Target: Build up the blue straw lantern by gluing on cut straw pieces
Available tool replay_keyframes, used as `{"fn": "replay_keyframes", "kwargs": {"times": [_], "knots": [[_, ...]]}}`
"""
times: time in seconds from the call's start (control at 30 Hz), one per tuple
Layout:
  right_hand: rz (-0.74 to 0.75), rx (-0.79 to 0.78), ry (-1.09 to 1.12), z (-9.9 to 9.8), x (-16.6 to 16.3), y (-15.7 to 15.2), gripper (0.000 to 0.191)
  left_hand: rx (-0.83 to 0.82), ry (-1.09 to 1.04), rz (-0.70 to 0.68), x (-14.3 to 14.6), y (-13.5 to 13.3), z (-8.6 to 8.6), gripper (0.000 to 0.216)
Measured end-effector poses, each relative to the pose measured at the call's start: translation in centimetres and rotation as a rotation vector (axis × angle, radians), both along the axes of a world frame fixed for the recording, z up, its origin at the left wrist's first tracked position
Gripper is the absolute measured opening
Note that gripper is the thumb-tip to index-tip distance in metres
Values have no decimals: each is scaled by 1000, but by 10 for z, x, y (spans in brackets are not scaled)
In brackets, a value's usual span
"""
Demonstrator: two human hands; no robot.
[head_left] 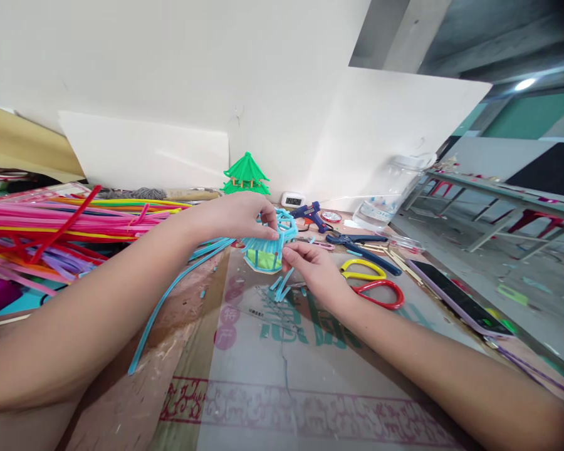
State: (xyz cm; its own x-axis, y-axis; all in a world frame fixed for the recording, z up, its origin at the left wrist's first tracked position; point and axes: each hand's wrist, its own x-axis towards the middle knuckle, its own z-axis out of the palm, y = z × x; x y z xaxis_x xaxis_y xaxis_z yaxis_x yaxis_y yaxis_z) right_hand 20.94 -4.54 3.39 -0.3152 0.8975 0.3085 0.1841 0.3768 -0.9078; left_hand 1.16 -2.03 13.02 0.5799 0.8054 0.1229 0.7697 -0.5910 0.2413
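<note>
A small model made of light-blue pipe cleaners (289, 228) with a yellow-green base stands on the mat in front of me. My left hand (247, 216) reaches over its top, thumb and fingers closed on the blue pipe cleaners, hiding part of them. At the model's right edge my right hand (314, 269) pinches a short blue strip between thumb and forefinger; the fingertips partly cover it. Several cut blue pieces (281, 289) lie just below the right fingers. Scissors (364, 270) with one yellow and one red handle loop lie beside my right hand.
Bundled coloured pipe cleaners (70, 219) fill the left. Behind stand a green pagoda-like roof (246, 175), a small digital clock (292, 200) and a blue glue gun (314, 216). Dark-blue pliers (369, 248), a phone (458, 294) and a clear plastic bottle (385, 200) are at right.
</note>
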Motion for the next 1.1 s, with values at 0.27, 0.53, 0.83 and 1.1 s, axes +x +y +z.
{"fn": "replay_keyframes", "kwargs": {"times": [0.27, 0.53, 0.83, 1.1], "knots": [[9, 5, 23, -2, 1, 1, 30, 20, -28, -29, 0, 5, -3, 30], [23, -21, 83, -6, 1, 6, 30, 13, -42, -45, 1, 5, -4, 29], [29, -21, 103, -8, 3, 5, 38, 8, -30, -53, 1, 4, -4, 32], [8, -68, 92, -12, 2, 1, 53, 141, -4, 37, 12, 2, -10, 47]]}}
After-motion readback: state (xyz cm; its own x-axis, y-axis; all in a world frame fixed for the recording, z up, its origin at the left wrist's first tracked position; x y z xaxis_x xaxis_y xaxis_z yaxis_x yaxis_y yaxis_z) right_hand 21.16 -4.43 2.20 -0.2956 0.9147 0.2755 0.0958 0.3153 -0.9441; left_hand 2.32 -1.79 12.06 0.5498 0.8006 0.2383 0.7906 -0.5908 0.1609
